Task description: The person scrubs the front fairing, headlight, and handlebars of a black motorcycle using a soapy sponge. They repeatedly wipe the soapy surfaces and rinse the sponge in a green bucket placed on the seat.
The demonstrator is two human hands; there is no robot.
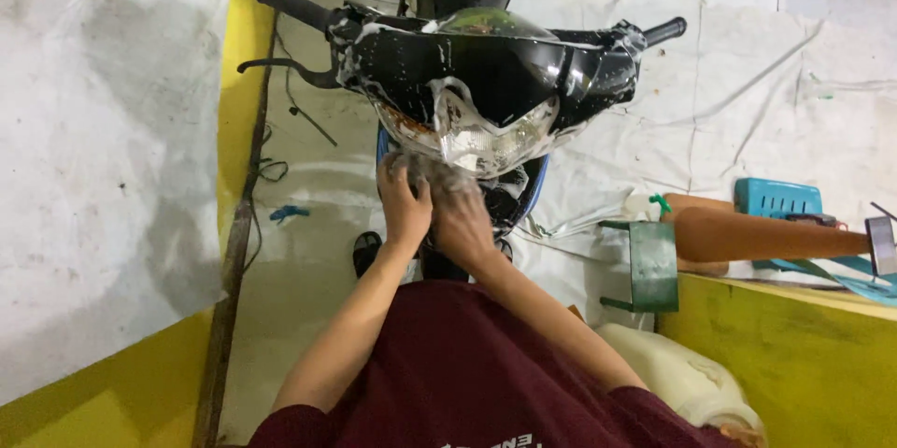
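Note:
A black motorcycle front (pixel 486 65) faces me, streaked with white soap foam, with its clear headlight (pixel 481 144) just above my hands. My left hand (pixel 404 203) and my right hand (pixel 464 222) press side by side on the foamy blue panel (pixel 534 179) below the headlight. Suds cover the fingertips, so I cannot see whether either hand holds a sponge or cloth. The handlebar grips (pixel 285 1) stick out to both sides.
A yellow wall (pixel 794 355) stands at the right, with a green bracket (pixel 652 266), a brown tube (pixel 757 235) and a blue box (pixel 777 196) by it. White sheeting (pixel 103 149) covers the left. A cream canister (pixel 687 378) sits by my right arm.

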